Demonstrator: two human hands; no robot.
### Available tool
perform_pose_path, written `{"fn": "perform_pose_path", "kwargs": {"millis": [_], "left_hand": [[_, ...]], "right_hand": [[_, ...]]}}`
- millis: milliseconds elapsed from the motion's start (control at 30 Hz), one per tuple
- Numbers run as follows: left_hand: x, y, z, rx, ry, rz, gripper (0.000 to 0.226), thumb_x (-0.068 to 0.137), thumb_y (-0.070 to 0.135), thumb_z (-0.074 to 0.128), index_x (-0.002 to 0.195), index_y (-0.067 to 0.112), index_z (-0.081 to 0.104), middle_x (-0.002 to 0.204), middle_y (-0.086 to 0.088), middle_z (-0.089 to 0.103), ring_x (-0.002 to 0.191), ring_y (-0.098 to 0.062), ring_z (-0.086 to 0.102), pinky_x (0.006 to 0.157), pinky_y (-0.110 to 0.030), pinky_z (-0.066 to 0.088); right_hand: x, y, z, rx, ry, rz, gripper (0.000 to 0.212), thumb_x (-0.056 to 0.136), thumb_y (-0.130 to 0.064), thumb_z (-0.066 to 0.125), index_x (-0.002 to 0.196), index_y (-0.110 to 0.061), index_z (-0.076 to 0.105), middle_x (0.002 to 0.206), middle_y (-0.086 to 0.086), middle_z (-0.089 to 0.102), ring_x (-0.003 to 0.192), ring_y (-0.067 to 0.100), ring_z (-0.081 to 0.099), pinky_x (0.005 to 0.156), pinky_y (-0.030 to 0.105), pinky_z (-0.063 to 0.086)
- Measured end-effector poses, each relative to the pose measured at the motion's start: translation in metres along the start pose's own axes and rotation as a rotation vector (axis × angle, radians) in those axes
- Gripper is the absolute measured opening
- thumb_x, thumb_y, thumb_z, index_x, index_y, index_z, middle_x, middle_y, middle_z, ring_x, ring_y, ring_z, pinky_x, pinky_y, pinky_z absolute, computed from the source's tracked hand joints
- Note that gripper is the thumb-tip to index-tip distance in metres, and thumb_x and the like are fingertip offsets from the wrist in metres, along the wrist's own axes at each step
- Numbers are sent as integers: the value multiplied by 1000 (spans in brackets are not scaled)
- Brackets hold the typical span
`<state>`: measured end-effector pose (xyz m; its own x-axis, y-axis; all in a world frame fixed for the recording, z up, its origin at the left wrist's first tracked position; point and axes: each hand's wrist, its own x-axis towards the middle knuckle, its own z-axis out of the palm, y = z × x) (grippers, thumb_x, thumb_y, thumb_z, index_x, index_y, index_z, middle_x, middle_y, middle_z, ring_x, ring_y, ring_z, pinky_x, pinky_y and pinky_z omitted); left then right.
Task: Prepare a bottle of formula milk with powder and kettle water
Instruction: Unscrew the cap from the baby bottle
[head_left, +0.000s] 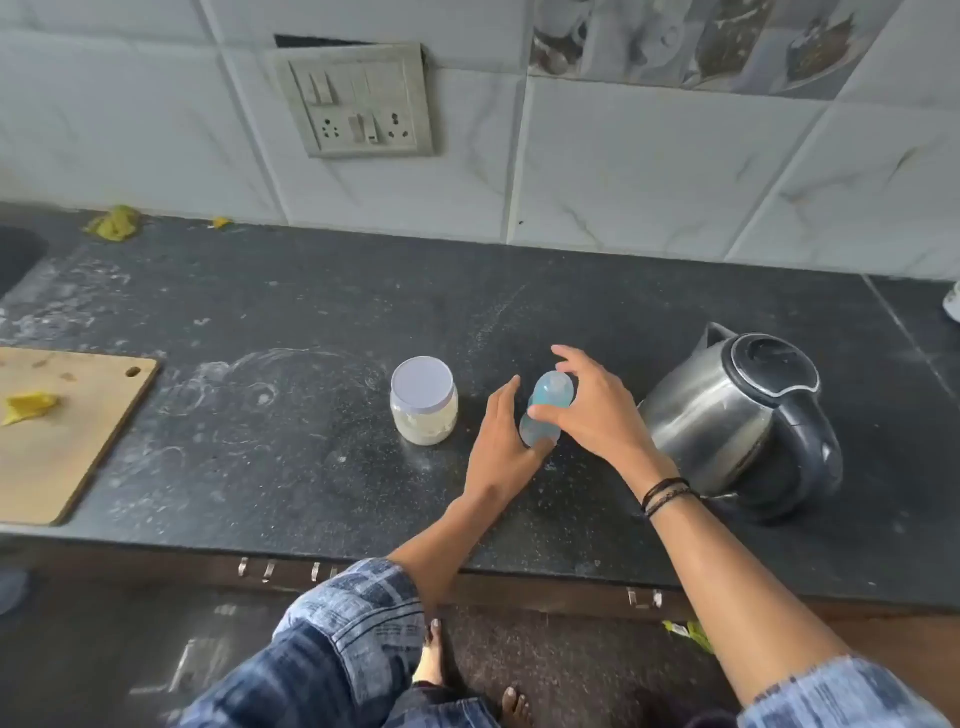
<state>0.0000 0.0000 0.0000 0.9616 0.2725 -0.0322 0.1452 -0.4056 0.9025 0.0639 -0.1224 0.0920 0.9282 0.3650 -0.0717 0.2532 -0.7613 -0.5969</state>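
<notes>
A small pale-blue baby bottle (548, 402) stands upright on the black counter (291, 457), cap on. My left hand (501, 441) wraps its lower body from the left. My right hand (587, 405) grips its cap from the right, thumb and fingers around the top. A clear jar of whitish powder (424, 400) with a white lid stands just left of the bottle. A steel electric kettle (737, 415) with a black lid and handle stands to the right, lid closed.
A wooden cutting board (62, 436) with a yellow scrap lies at the left counter edge. A sink rim (15, 254) shows at far left. A switch and socket plate (361, 101) is on the tiled wall. Yellow peel scraps (111, 223) lie at the back.
</notes>
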Motion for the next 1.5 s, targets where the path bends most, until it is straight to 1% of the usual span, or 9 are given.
{"fn": "perform_pose_path", "kwargs": {"millis": [167,300,400,567,667,800,1000,1200,1500], "left_hand": [[16,-6,6,-110,-112,15,71,83,42,76,146,34,43,150,10,47,129,2,49,106,-21,42],[20,-13,14,-198,-111,18,56,90,23,75,132,43,44,128,20,56,114,12,55,99,-23,49],[21,-19,18,-186,-105,50,54,92,28,69,135,45,41,134,22,54,122,10,52,101,-16,43],[23,-28,22,-103,-114,135,58,96,45,56,150,38,34,146,25,44,136,5,43,112,-22,37],[23,-26,22,-67,-86,164,51,97,50,54,144,53,32,140,46,39,131,14,42,106,-7,32],[21,-20,21,-55,-43,175,43,97,49,51,135,57,32,136,54,37,125,20,43,99,-1,31],[21,-23,23,-67,-23,170,43,98,62,49,137,55,30,136,55,35,123,22,42,97,1,30],[22,-24,22,-92,-8,167,53,96,73,50,141,51,32,140,48,37,126,13,46,98,-6,36],[25,-29,23,-47,-35,168,55,96,71,49,142,46,33,134,50,40,121,17,46,97,-1,33]], "right_hand": [[5,1,15,-61,26,28,75,79,-29,90,144,-28,52,138,-3,63,124,23,60,99,37,49],[6,5,18,-91,31,25,68,80,-26,90,138,-26,55,134,-3,64,119,22,62,96,40,53],[8,9,21,-115,41,9,60,80,-27,89,132,-25,58,128,-3,66,114,22,64,91,35,52],[12,15,22,-126,34,-36,54,82,-27,85,129,-23,59,125,-2,66,112,22,62,85,27,42],[13,18,20,-120,3,-82,55,83,-26,85,131,-20,58,126,1,65,113,23,62,92,32,48],[14,20,16,-108,-25,-124,55,84,-23,84,132,-18,58,127,4,65,115,25,60,95,37,51],[16,19,11,-108,-64,-148,54,83,-21,84,131,-17,59,126,3,65,113,26,61,93,37,51],[23,14,2,-190,-79,-170,57,80,-45,87,126,-19,65,118,-1,60,100,22,59,78,27,37],[28,3,-4,-284,-175,-216,48,86,-21,83,130,-20,63,122,0,59,108,24,61,82,27,40]]}}
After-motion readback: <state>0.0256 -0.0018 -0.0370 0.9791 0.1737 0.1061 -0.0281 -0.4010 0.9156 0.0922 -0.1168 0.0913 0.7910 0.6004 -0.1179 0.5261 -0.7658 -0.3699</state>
